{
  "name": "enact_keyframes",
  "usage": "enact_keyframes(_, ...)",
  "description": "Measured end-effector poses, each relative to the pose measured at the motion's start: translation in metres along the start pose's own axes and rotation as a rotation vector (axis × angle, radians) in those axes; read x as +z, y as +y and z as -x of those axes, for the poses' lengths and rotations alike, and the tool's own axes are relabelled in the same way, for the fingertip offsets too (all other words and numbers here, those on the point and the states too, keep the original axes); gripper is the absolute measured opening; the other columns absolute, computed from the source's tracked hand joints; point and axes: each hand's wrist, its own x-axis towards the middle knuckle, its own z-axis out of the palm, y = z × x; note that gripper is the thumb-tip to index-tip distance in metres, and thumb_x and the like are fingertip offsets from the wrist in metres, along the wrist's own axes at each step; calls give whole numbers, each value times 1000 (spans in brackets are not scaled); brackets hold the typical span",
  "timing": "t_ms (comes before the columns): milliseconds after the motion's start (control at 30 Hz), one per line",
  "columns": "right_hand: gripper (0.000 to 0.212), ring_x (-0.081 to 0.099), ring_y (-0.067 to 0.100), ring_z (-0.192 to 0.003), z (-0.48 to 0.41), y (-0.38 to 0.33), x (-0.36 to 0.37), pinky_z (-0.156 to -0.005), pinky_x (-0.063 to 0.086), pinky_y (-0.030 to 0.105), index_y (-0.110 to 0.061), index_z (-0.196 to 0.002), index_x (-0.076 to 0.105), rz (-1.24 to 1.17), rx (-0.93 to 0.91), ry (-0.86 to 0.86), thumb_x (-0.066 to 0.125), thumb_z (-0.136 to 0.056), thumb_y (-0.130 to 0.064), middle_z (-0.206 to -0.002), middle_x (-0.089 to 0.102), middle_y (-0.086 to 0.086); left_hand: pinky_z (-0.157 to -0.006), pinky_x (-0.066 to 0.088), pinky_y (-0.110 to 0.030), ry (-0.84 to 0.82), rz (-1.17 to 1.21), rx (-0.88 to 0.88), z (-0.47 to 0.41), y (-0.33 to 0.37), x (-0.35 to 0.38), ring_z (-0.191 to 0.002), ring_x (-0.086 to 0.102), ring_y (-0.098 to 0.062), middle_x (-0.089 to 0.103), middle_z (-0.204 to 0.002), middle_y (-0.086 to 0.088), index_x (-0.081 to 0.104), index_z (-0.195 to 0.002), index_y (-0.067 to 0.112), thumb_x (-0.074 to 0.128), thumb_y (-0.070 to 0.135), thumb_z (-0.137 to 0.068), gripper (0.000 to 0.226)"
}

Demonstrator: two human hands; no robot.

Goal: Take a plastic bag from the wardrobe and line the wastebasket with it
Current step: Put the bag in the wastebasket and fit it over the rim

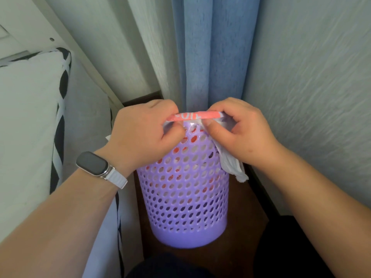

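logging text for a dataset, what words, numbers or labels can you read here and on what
White print on the pink band of the plastic bag, pinched by the left hand and right hand: folded and partial, not readable.
Smartwatch: dark screen, no text.
Purple wastebasket: no text.

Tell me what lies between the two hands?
In the head view: the plastic bag's pink edge, stretched from left hand to right hand above the wastebasket.

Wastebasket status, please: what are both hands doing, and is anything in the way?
Hands: left hand and right hand pinch plastic bag edge at near rim. Bag shows through wastebasket holes; white flap hangs outside. Nothing visibly blocking.
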Motion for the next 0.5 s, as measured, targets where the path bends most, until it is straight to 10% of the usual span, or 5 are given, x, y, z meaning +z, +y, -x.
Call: enact_keyframes(500,25,50,18,-70,7,-10,16,-68,42,38,-16,-76,56,87,38,133,58,-84,-40,-71,55,-5,-65,48,-43,-53,36,123,-3,6,4,-75,63,-27,66,-81,-3,69,-98,15,50,26,-90,23)
